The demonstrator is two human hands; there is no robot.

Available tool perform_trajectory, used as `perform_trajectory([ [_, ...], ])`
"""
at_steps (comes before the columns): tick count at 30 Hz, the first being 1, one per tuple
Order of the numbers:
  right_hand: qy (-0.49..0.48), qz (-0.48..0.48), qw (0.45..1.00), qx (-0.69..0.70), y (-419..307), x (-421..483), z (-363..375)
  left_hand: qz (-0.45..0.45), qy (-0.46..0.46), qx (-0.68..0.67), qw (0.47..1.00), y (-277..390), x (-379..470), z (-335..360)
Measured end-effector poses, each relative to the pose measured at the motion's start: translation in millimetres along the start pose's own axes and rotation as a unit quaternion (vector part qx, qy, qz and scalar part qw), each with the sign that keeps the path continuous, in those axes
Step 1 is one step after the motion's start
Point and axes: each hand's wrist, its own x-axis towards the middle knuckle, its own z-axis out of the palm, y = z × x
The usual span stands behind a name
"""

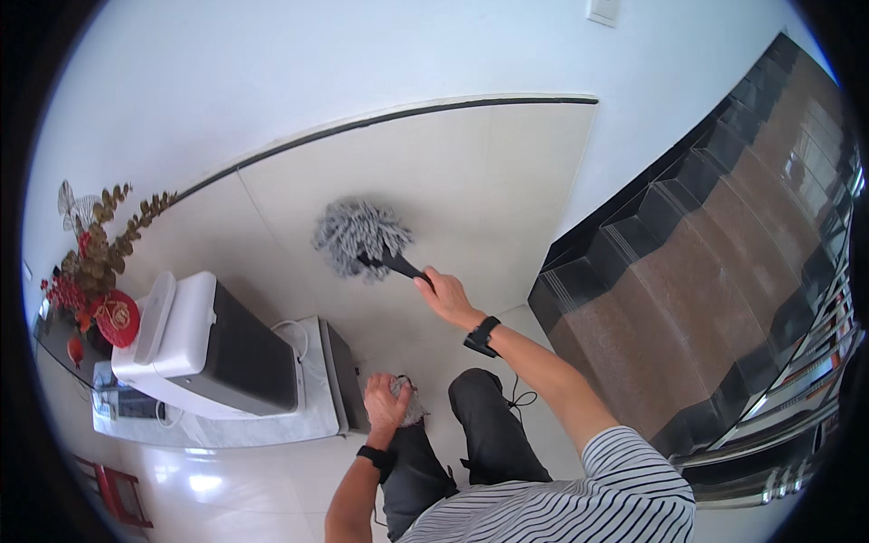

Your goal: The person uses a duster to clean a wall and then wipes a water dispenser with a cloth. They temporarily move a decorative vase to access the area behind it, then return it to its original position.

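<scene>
My right hand (445, 294) is closed around the black handle of a grey, fluffy duster (360, 234). The duster's head lies against the pale tiled lower wall (489, 183). Lower down, near my knee, my left hand (387, 404) holds a bunched greyish cloth (411, 405), partly covered by the fingers. Just left of that hand stands a marble-topped cabinet (316, 380) with a white and dark countertop appliance (224, 346) on it.
Dark-edged brown stairs (679, 285) rise on the right beside a metal railing (767, 468). At the left are a plant arrangement (102, 251) with a red round ornament (115, 318) and a red wooden stool (119, 492). A wall switch (603, 11) is at the top.
</scene>
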Motion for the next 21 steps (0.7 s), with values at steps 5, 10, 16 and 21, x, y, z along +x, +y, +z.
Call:
perform_trajectory([
  [5, 0.116, 0.012, 0.991, 0.069, -22, 61, -16, 0.004, 0.0, 0.023, 1.0, 8, -3, 2],
  [10, 0.203, 0.039, 0.975, 0.081, 13, 84, -45, 0.008, 0.003, 0.021, 1.0, 6, -1, -5],
  [16, 0.292, 0.092, 0.924, 0.228, 69, 65, -36, 0.024, -0.01, 0.028, 0.999, 5, 3, -4],
  [21, 0.281, 0.205, 0.816, 0.462, 87, 26, 5, 0.018, -0.02, 0.028, 0.999, 9, 7, -1],
])
